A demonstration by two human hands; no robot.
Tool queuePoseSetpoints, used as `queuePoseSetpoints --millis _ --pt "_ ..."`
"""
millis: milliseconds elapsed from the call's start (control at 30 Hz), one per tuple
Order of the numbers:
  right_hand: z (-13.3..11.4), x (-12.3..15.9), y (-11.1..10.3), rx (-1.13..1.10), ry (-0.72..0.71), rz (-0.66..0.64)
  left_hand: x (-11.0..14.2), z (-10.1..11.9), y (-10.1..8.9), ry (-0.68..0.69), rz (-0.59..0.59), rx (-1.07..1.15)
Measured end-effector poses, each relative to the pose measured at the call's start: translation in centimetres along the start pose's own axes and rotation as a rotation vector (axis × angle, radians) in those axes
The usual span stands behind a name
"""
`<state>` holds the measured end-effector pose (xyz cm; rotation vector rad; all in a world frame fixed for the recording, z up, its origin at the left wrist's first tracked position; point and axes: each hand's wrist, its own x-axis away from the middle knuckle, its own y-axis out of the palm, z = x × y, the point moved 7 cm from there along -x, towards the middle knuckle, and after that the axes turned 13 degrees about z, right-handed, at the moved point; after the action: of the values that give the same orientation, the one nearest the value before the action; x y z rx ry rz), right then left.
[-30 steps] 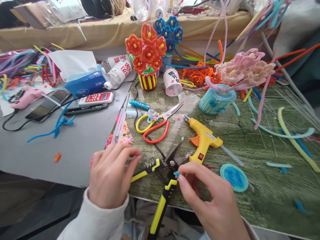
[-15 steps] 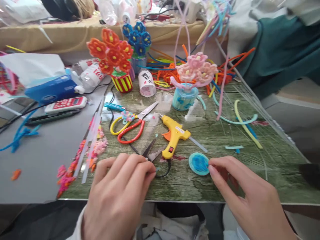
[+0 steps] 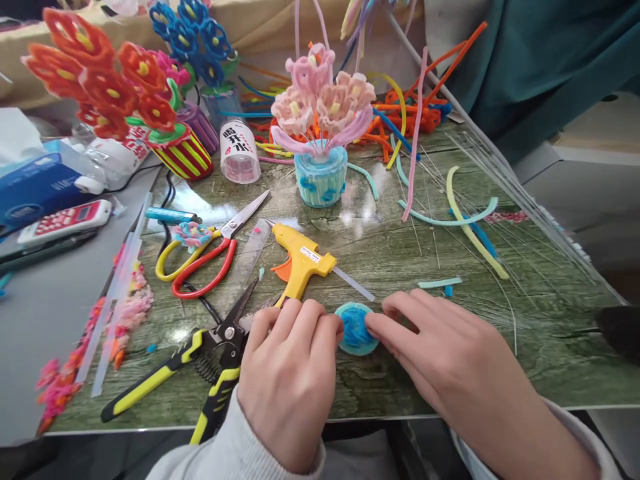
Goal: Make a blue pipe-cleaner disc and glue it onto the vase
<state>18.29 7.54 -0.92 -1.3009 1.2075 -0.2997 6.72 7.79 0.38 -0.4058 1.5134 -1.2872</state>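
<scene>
Head view: the blue disc (image 3: 357, 329) lies flat on the green table (image 3: 400, 380) between the two hands, its blue face up; its outline is round, about equal every way. The left hand (image 3: 293, 373) has its fingers curled close together, tips at the disc's left rim; the right hand (image 3: 450, 360) reaches its index fingertip to the right rim, the other fingers bent. Whether either hand pinches anything cannot be told, as the thumbs are hidden. Beyond them, the teal pot (image 3: 321, 177) stands upright with pink flowers (image 3: 325, 93) in it. Farther left, the striped pot (image 3: 184, 153) holds orange flowers (image 3: 103, 83), leaning left, with the purple pot (image 3: 199, 127) just behind. Blue flowers (image 3: 197, 43) rise from a clear cup (image 3: 221, 107); what the labelled cup (image 3: 240, 153) contains is unclear. White tissue (image 3: 19, 137) sticks out of the blue box (image 3: 37, 183). Above the left hand, the glue gun (image 3: 303, 257) points its nozzle up and left, while the shears (image 3: 229, 333) lie beside that hand, blades open toward the upper right.
</scene>
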Motion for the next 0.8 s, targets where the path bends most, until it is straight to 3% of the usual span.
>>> queuePoseSetpoints --millis 233,433,600,800 --pt "-0.1 -1.0 0.0 0.042 -0.142 0.006 -0.3 0.0 0.9 0.000 -0.047 -0.031" --pt "-0.6 -1.4 -0.2 0.055 -0.208 -0.003 0.2 -0.5 -0.2 -0.031 -0.025 0.040" --pt "-1.0 -1.7 -0.5 0.036 -0.231 0.008 0.8 -1.1 -0.7 -0.100 0.001 0.041" --pt "-1.0 -1.7 0.3 -0.036 -0.200 -0.044 1.0 -1.2 0.0 -0.135 0.011 0.072"
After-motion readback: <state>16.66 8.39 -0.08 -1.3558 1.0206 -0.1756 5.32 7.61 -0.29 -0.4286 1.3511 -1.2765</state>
